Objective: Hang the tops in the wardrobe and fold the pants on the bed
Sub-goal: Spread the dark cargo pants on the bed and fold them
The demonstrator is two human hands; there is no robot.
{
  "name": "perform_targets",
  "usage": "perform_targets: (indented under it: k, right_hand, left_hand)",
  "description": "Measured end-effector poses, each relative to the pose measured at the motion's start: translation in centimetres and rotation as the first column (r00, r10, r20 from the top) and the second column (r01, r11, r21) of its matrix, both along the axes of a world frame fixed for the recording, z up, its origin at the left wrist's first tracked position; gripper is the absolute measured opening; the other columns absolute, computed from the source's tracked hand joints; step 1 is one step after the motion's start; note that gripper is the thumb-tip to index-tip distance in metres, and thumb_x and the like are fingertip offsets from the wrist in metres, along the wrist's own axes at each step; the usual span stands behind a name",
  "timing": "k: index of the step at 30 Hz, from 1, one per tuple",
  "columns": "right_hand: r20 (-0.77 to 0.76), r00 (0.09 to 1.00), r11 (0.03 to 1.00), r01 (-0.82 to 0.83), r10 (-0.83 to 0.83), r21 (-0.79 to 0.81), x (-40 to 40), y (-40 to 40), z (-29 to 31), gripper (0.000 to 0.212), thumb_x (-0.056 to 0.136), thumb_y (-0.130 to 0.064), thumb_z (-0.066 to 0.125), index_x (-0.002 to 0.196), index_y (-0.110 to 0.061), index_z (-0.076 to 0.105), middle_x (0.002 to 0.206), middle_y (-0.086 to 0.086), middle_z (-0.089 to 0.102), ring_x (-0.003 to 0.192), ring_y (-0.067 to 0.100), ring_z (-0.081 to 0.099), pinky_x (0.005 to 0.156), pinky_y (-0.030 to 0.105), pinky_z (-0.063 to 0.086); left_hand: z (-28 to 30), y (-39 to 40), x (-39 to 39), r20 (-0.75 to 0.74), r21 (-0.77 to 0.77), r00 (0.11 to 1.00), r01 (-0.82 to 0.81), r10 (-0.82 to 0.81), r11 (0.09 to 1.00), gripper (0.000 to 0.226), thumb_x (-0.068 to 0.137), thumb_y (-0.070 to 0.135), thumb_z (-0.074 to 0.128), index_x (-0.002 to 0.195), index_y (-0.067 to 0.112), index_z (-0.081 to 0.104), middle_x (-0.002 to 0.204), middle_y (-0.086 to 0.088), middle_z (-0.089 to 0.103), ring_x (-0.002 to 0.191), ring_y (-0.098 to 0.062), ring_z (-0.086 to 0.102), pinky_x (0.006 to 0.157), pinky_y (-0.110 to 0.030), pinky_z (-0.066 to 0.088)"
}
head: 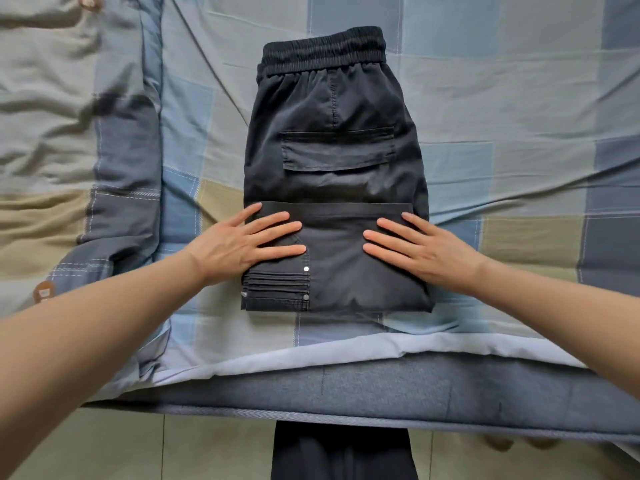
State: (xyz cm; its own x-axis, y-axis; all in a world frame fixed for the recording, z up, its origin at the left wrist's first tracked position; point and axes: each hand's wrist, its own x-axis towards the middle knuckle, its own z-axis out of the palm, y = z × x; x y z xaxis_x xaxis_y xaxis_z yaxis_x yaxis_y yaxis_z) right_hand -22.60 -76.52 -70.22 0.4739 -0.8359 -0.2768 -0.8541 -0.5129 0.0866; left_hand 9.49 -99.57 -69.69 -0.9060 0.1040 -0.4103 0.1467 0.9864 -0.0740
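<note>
Head cam: my left hand (242, 245) and right hand (427, 251) lay flat, fingers straight, mid-frame on the black pants (334, 168), pressing the fold so it'd stay put on the bed (502, 98).

My bare arms and hands

My left hand (242, 245) and right hand (420, 252) wear no rings or gloves; both forearms behind them are sleeveless, and below them my dark trousers (343, 452) show.
</note>
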Motion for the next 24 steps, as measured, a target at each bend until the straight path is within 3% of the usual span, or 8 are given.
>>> perform_targets:
  k: [4, 8, 13, 17, 19, 22, 23, 24]
  right_hand:
    - [0.064, 0.997, 0.998, -0.05, 0.048, 0.031, -1.1, 0.6, -0.1, 0.056, 0.097, -0.005, 0.027, 0.152, -0.01, 0.021, 0.159, 0.006, 0.02, 0.144, 0.028, 0.024, 0.115, 0.047, 0.022]
    - [0.106, 0.993, 0.995, -0.061, 0.052, 0.076, -1.9, -0.8, -0.2, 0.058, 0.094, -0.003, 0.027, 0.15, -0.016, 0.031, 0.156, 0.002, 0.03, 0.141, 0.026, 0.033, 0.113, 0.044, 0.025]
    - [0.186, 0.981, 0.983, 0.015, -0.05, 0.184, -1.0, -0.8, 0.7, 0.063, 0.088, 0.001, 0.024, 0.146, -0.018, 0.04, 0.151, 0.003, 0.04, 0.139, 0.027, 0.037, 0.113, 0.043, 0.022]
    - [0.23, 0.973, 0.972, -0.031, -0.025, 0.235, -0.4, 1.3, 2.9, 0.056, 0.092, -0.003, 0.028, 0.143, -0.02, 0.044, 0.147, 0.002, 0.046, 0.136, 0.026, 0.041, 0.111, 0.043, 0.025]
    - [0.262, 0.965, 0.947, -0.086, 0.003, 0.309, 0.4, 3.9, 4.2, 0.055, 0.093, -0.008, 0.035, 0.145, -0.023, 0.04, 0.147, 0.002, 0.045, 0.136, 0.024, 0.042, 0.112, 0.043, 0.03]
    - [0.339, 0.93, 0.871, -0.046, -0.142, 0.489, 2.4, 8.2, 6.6, 0.069, 0.084, -0.004, 0.036, 0.145, -0.035, 0.036, 0.153, -0.001, 0.037, 0.142, 0.02, 0.031, 0.116, 0.036, 0.025]
    - [0.381, 0.873, 0.803, 0.019, -0.304, 0.596, 3.1, 9.4, 7.9, 0.08, 0.077, 0.003, 0.033, 0.144, -0.041, 0.036, 0.154, -0.006, 0.032, 0.144, 0.014, 0.027, 0.118, 0.03, 0.021]
    - [0.387, 0.762, 0.669, 0.08, -0.519, 0.739, 3.7, 10.3, 9.2, 0.086, 0.074, 0.008, 0.03, 0.14, -0.046, 0.038, 0.153, -0.014, 0.032, 0.143, 0.006, 0.025, 0.119, 0.026, 0.02]
  left_hand:
    - [-0.4, 0.1, 1.0, -0.056, 0.052, 0.997, -0.059, 0.061, 0.997, 0.067, 0.091, 0.011, 0.025, 0.155, 0.03, 0.02, 0.161, -0.006, 0.022, 0.146, -0.027, 0.027, 0.117, -0.05, 0.021]
    - [-0.3, -0.2, 0.8, -0.078, 0.077, 0.995, -0.062, 0.068, 0.995, 0.067, 0.091, 0.007, 0.023, 0.154, 0.029, 0.023, 0.16, -0.006, 0.023, 0.146, -0.029, 0.025, 0.117, -0.05, 0.02]
    - [0.1, 0.5, 0.8, -0.036, 0.082, 0.994, -0.102, 0.105, 0.991, 0.09, 0.079, -0.007, 0.04, 0.156, 0.032, 0.013, 0.163, -0.005, 0.013, 0.148, -0.028, 0.009, 0.119, -0.05, 0.013]
    - [1.4, 2.8, 1.9, -0.027, 0.162, 0.997, -0.067, 0.073, 0.984, 0.079, 0.085, 0.003, 0.034, 0.155, 0.036, 0.016, 0.162, 0.001, 0.004, 0.149, -0.027, 0.005, 0.119, -0.049, 0.012]
    - [2.2, 5.5, 3.5, -0.003, 0.27, 0.998, -0.055, 0.058, 0.961, 0.076, 0.084, 0.01, 0.034, 0.153, 0.038, 0.02, 0.161, 0.003, 0.01, 0.148, -0.03, 0.007, 0.12, -0.047, 0.011]
    - [3.9, 10.5, 6.2, 0.162, 0.493, 0.981, -0.178, 0.111, 0.851, 0.081, 0.084, 0.017, 0.05, 0.152, 0.046, 0.016, 0.159, 0.011, 0.023, 0.149, -0.026, 0.018, 0.119, -0.039, 0.024]
    - [4.6, 11.8, 7.2, 0.276, 0.61, 0.95, -0.29, 0.145, 0.737, 0.08, 0.088, 0.018, 0.051, 0.149, 0.052, 0.014, 0.159, 0.017, 0.021, 0.149, -0.017, 0.014, 0.12, -0.034, 0.022]
    - [5.8, 12.7, 7.7, 0.449, 0.692, 0.877, -0.464, 0.173, 0.554, 0.074, 0.092, 0.02, 0.051, 0.147, 0.057, 0.016, 0.158, 0.021, 0.02, 0.149, -0.008, 0.012, 0.121, -0.028, 0.018]
